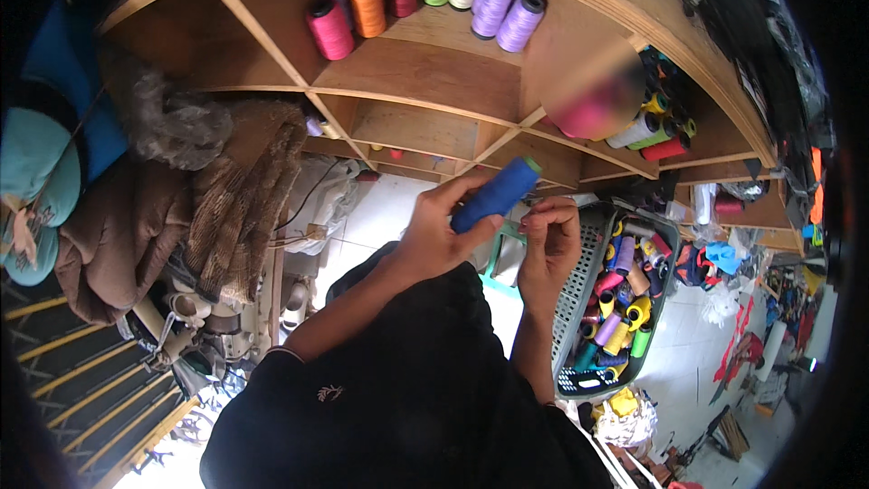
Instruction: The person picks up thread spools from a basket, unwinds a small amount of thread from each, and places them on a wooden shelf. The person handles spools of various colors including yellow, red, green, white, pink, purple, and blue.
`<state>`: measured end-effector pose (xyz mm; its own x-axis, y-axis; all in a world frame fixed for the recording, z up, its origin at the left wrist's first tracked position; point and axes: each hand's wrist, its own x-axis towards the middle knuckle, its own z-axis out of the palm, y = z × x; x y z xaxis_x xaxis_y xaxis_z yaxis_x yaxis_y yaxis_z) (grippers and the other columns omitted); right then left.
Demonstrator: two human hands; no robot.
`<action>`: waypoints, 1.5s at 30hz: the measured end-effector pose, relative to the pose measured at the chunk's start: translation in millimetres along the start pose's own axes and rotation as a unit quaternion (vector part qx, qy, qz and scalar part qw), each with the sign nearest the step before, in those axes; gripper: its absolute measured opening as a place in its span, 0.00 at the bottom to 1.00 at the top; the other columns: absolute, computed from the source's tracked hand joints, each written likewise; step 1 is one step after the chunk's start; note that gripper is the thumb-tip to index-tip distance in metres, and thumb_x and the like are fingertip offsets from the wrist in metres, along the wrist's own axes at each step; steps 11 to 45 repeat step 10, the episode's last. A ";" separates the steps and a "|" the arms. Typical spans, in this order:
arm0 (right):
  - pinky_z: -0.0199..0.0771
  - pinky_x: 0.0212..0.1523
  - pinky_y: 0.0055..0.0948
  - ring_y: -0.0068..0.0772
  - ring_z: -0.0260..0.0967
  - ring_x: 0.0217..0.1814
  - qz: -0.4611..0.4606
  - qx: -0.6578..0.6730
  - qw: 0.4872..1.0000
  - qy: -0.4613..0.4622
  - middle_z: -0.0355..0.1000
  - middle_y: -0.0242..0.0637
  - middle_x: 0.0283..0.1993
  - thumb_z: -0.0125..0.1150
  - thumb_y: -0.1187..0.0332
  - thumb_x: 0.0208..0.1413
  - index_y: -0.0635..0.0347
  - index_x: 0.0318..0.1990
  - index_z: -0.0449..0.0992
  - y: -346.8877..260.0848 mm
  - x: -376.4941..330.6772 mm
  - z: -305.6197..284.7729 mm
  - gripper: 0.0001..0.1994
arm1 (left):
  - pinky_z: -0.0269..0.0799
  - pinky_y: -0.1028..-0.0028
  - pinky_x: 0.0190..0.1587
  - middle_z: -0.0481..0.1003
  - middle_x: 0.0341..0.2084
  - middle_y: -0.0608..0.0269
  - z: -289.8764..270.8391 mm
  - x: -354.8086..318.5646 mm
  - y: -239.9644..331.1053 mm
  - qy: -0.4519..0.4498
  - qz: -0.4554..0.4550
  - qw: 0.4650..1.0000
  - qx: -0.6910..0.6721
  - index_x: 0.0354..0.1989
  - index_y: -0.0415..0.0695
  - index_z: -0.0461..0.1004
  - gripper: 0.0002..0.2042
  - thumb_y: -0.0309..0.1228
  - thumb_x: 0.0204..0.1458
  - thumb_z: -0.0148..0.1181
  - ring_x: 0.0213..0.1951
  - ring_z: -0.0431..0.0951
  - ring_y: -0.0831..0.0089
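My left hand (433, 228) is wrapped round a blue spool of thread (496, 196), which is tilted with its greenish end up and to the right. Close by that end, my right hand (549, 243) has its thumb and fingertips pinched together. Whatever is between those fingertips is too small to make out. Both hands are in front of my dark top, below a wooden shelf (425, 79) divided into compartments. Pink, orange, red, green, white and purple spools (493, 9) stand in its upper compartment.
To the right, a grey perforated basket (577, 285) holds many mixed spools. More spools (665, 147) lie in the right shelf compartment, beside a blurred patch. Brown cloth (240, 199) hangs at left, above a folding metal gate (86, 380). Plastic bags and scraps litter the right floor.
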<state>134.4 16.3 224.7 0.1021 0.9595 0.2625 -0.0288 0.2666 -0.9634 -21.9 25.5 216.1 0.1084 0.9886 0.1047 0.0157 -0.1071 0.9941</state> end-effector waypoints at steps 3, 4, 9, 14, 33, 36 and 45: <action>0.61 0.37 0.20 0.23 0.60 0.35 -0.016 -0.046 0.999 0.016 0.64 0.34 0.37 0.56 0.76 0.58 0.62 0.34 0.67 0.0 -0.2 1.0 0.04 | 0.71 0.75 0.42 0.76 0.37 0.57 -8.7 -1.8 0.6 0.022 -0.070 0.994 -0.087 0.51 0.35 0.69 0.20 0.29 0.51 0.64 0.39 0.76 0.75; 0.62 0.37 0.20 0.23 0.61 0.35 -0.029 -0.071 0.997 0.008 0.64 0.34 0.35 0.57 0.76 0.57 0.62 0.33 0.67 1.6 1.7 -0.2 0.04 | 0.71 0.76 0.43 0.76 0.37 0.58 -10.9 -0.7 2.1 0.027 -0.065 0.991 -0.109 0.51 0.35 0.69 0.20 0.29 0.51 0.64 0.39 0.76 0.76; 0.65 0.42 0.24 0.29 0.66 0.39 -0.067 -0.167 0.984 -0.014 0.69 0.36 0.38 0.62 0.74 0.53 0.61 0.39 0.72 -18.8 8.1 11.3 0.07 | 0.69 0.76 0.46 0.75 0.40 0.61 -18.7 1.8 7.1 0.039 -0.030 0.993 -0.107 0.53 0.37 0.68 0.19 0.28 0.52 0.62 0.42 0.74 0.76; 0.66 0.44 0.26 0.31 0.68 0.42 -0.064 -0.183 0.981 -0.019 0.71 0.37 0.43 0.64 0.72 0.52 0.61 0.43 0.73 -22.2 9.3 13.4 0.11 | 0.69 0.76 0.46 0.75 0.40 0.61 -18.2 4.0 7.9 0.032 -0.029 0.993 -0.106 0.53 0.37 0.68 0.19 0.28 0.52 0.62 0.42 0.74 0.76; 0.66 0.44 0.26 0.31 0.68 0.42 -0.064 -0.183 0.981 -0.019 0.71 0.37 0.43 0.64 0.72 0.52 0.61 0.43 0.73 -22.2 9.3 13.4 0.11 | 0.69 0.76 0.46 0.75 0.40 0.61 -18.2 4.0 7.9 0.032 -0.029 0.993 -0.106 0.53 0.37 0.68 0.19 0.28 0.52 0.62 0.42 0.74 0.76; 0.66 0.44 0.26 0.31 0.68 0.42 -0.064 -0.183 0.981 -0.019 0.71 0.37 0.43 0.64 0.72 0.52 0.61 0.43 0.73 -22.2 9.3 13.4 0.11 | 0.69 0.76 0.46 0.75 0.40 0.61 -18.2 4.0 7.9 0.032 -0.029 0.993 -0.106 0.53 0.37 0.68 0.19 0.28 0.52 0.62 0.42 0.74 0.76; 0.66 0.44 0.26 0.31 0.68 0.42 -0.064 -0.183 0.981 -0.019 0.71 0.37 0.43 0.64 0.72 0.52 0.61 0.43 0.73 -22.2 9.3 13.4 0.11 | 0.69 0.76 0.46 0.75 0.40 0.61 -18.2 4.0 7.9 0.032 -0.029 0.993 -0.106 0.53 0.37 0.68 0.19 0.28 0.52 0.62 0.42 0.74 0.76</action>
